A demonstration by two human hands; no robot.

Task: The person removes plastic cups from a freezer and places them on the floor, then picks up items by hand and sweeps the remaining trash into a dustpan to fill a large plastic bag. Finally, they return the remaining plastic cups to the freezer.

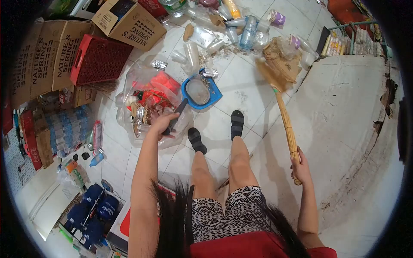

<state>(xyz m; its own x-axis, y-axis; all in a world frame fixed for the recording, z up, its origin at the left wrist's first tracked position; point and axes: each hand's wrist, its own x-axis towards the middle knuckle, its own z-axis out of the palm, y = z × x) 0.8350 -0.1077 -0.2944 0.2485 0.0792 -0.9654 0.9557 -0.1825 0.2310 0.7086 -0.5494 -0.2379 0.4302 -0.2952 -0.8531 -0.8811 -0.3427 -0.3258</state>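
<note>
My left hand [164,124] is closed around the dark handle of a blue dustpan [217,95]. A clear plastic container and some dirt lie in the pan. Just beside that hand is an open clear plastic bag [124,114] with red plastic and crumpled litter inside. In my right hand [301,167] is the handle end of a soft broom [285,114]. Its tan bristles, blurred, reach a crumpled brown paper bag [282,62] on the tiles. Bits of foil [210,73] lie at the dustpan's front edge.
Plastic cups [191,53], bottles [248,32] and loose dirt spread over the tiled floor ahead. Cardboard boxes [133,26] and a red crate [99,60] stand at the left. A worn pale panel [344,112] borders the right side. Blue-wrapped bottles [69,127] sit at the left.
</note>
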